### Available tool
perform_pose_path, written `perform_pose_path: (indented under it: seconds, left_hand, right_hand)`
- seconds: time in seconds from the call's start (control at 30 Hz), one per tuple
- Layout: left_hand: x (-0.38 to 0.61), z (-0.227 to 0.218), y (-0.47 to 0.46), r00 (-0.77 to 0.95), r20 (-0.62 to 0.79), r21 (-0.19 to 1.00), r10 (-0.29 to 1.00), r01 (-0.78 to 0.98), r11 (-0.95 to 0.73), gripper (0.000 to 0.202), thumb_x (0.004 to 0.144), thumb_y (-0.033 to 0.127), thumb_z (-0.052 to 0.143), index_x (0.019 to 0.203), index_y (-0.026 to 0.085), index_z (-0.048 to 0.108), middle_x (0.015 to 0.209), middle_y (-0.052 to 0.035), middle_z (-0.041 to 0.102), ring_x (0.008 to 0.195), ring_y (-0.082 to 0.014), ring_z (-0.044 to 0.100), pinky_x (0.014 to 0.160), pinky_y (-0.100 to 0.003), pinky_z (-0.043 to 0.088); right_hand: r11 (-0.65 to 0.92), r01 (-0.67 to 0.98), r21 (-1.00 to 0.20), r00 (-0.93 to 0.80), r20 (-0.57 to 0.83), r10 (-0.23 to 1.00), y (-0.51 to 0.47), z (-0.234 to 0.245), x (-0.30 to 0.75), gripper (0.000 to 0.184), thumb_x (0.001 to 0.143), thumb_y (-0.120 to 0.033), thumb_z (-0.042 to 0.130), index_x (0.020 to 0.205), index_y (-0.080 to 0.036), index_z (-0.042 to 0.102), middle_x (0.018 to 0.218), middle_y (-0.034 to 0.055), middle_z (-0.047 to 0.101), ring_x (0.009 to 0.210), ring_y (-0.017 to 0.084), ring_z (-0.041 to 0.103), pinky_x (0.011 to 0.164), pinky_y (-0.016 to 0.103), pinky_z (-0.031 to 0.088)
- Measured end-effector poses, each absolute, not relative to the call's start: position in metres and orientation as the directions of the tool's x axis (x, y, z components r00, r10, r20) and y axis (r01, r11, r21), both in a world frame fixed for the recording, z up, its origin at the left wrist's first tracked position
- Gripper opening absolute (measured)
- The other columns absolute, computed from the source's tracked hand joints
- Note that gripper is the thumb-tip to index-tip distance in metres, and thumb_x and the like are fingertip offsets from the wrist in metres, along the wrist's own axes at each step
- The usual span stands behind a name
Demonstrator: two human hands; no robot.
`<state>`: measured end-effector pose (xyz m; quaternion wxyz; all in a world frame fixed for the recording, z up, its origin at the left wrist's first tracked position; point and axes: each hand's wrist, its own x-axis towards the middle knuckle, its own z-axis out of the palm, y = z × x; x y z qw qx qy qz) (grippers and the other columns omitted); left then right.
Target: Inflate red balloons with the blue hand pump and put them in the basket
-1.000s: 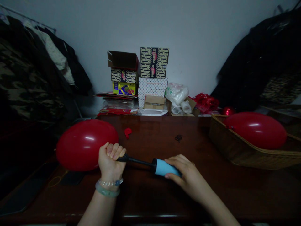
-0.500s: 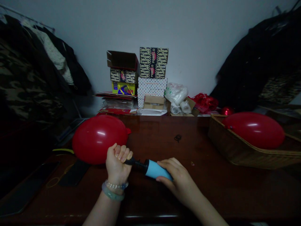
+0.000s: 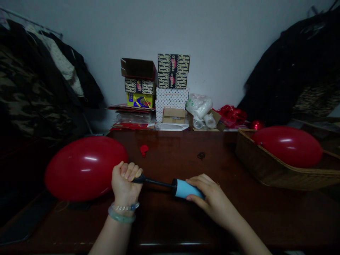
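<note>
One pump [image 3: 180, 188] — right end hidden

Readable: "POMELO", twice, on the dark-and-cream patterned carton [image 3: 174, 71] at the top of the right-hand stack. One print sits above the other, both on the dark center band, running vertically and reading bottom to top, each next to a pink mark. Cream pattern on either side has repeated large letters; D shapes make out, rest uncertain. Similar patterned box [image 3: 132, 85] in the left stack: band lettering too small to read. Yellow box [image 3: 140, 100] below it: marks illegible. Small brown cardboard box [image 3: 174, 115]: dark print, illegible. Clear plastic bag [image 3: 200, 105]: green print, illegible.
</note>
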<state>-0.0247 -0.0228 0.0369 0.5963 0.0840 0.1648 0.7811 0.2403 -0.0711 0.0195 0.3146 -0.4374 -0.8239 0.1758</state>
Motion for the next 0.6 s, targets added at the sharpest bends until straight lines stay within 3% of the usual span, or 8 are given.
perform_pose_path:
  seconds: [0.3,0.6]
  left_hand:
    - [0.015,0.029,-0.028,-0.185,-0.137,0.385,0.973,-0.915,-0.120,0.043,0.079,0.017,0.054,0.050,0.020,0.022,0.040,0.0084,0.023,0.032,-0.0048,0.022,0.037,-0.022,0.024]
    - [-0.019,0.032,-0.022,-0.280,-0.089,0.430,0.956,-0.876,-0.217,0.042,0.078,0.016,0.052,0.050,0.020,0.021,0.039,0.0084,0.022,0.032,-0.0049,0.021,0.037,-0.021,0.025]
  right_hand:
    - [0.647,0.560,-0.518,-0.396,0.518,0.758,-0.076,0.001,0.217,0.038,0.087,-0.034,0.065,0.121,-0.019,0.058,0.107,0.0111,0.065,0.095,0.025,0.058,0.083,0.041,0.051]
    - [0.554,0.596,-0.582,-0.394,0.389,0.833,-0.069,-0.001,0.227,0.038,0.084,-0.031,0.069,0.119,-0.019,0.060,0.110,0.0091,0.065,0.100,0.024,0.058,0.089,0.039,0.048]
